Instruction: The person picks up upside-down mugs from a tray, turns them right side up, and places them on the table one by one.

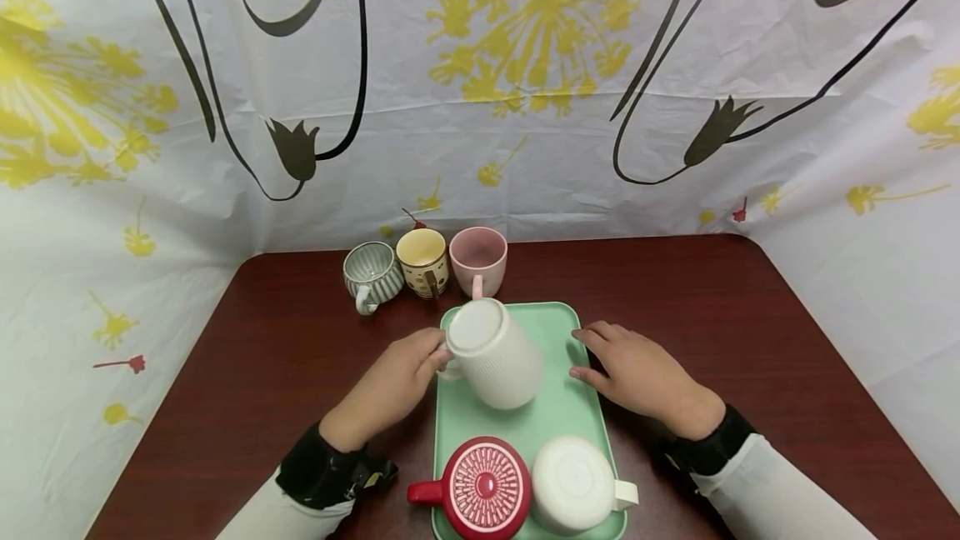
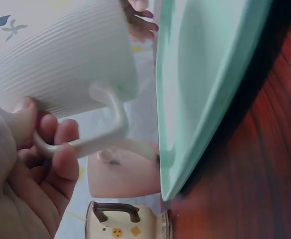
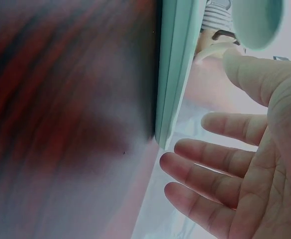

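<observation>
Gripping white mug [image 1: 495,352] by its handle, left hand [image 1: 393,380] holds it upturned, tilted over green tray [image 1: 558,407] at frame centre. Right hand [image 1: 637,373], fingers spread flat, rests at tray's right edge.
</observation>
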Action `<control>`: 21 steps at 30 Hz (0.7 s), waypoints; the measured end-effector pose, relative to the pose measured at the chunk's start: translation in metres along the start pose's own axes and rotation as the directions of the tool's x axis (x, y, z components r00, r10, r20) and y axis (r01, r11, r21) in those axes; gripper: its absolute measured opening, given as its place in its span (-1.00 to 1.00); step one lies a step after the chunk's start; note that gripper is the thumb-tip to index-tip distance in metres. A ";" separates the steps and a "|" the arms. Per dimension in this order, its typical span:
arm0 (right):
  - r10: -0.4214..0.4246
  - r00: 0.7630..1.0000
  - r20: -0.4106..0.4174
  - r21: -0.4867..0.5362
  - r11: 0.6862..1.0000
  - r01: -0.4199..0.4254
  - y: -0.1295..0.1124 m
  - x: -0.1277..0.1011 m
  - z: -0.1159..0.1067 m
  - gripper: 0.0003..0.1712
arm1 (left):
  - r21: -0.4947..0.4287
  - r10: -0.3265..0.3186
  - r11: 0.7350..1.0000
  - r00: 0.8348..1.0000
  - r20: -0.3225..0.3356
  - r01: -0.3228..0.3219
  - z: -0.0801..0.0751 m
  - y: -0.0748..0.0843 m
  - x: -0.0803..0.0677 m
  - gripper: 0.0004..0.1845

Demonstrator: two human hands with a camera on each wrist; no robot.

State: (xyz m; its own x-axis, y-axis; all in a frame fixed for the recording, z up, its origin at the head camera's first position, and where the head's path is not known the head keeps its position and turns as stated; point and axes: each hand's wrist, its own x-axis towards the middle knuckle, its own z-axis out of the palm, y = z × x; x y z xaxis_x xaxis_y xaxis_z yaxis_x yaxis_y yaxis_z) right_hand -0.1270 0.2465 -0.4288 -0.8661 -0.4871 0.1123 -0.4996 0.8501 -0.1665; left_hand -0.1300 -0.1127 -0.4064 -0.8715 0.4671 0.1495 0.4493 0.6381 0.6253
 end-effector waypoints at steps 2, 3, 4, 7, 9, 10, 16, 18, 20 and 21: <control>-0.001 1.000 -0.001 0.001 1.000 0.001 0.000 0.000 0.000 -0.32 | -0.089 -0.039 0.995 0.999 -0.004 0.039 -0.002 0.000 0.000 -0.93; -0.003 1.000 -0.001 0.001 1.000 0.003 -0.001 0.000 0.000 -0.32 | -0.130 -0.053 0.990 0.999 -0.006 0.052 -0.002 0.000 -0.001 -0.92; -0.004 1.000 -0.001 0.002 1.000 0.004 -0.001 0.000 0.000 -0.32 | -0.165 -0.066 0.984 0.998 -0.006 0.064 -0.003 0.000 -0.001 -0.90; -0.008 1.000 -0.003 0.004 1.000 0.008 -0.001 0.000 0.000 -0.32 | -0.246 -0.094 0.965 0.996 0.006 0.093 -0.004 0.000 -0.001 -0.84; -0.010 1.000 -0.005 0.002 1.000 0.010 -0.001 0.000 0.000 -0.32 | -0.298 -0.105 0.949 0.994 0.017 0.106 -0.004 -0.001 0.000 -0.81; -0.010 1.000 -0.005 0.001 1.000 0.010 -0.001 0.000 0.000 -0.32 | -0.329 -0.106 0.938 0.994 0.024 0.108 -0.003 -0.003 0.000 -0.79; -0.009 1.000 -0.004 0.003 1.000 0.009 -0.001 0.000 0.000 -0.33 | -0.632 -0.126 0.757 0.986 0.104 0.164 0.002 -0.011 0.003 -0.65; -0.009 1.000 -0.004 0.004 1.000 0.009 -0.001 0.000 0.000 -0.33 | -0.739 -0.138 0.643 0.980 0.145 0.200 0.005 -0.013 0.003 -0.64; -0.009 1.000 -0.006 0.005 1.000 0.009 0.000 0.001 0.000 -0.33 | -0.822 -0.129 0.525 0.975 0.179 0.220 0.009 -0.016 0.003 -0.67; -0.009 1.000 -0.006 0.005 1.000 0.009 0.000 0.001 0.001 -0.33 | -0.854 -0.123 0.467 0.973 0.195 0.230 0.011 -0.018 0.003 -0.69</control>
State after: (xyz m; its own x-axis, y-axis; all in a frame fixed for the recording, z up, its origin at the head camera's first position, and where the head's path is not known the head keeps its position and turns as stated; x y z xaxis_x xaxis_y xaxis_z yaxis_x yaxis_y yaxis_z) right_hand -0.1275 0.2458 -0.4292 -0.8615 -0.4935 0.1192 -0.5075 0.8448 -0.1699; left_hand -0.1381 -0.1162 -0.4253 -0.8650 0.4952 -0.0810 -0.1588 -0.1170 0.9803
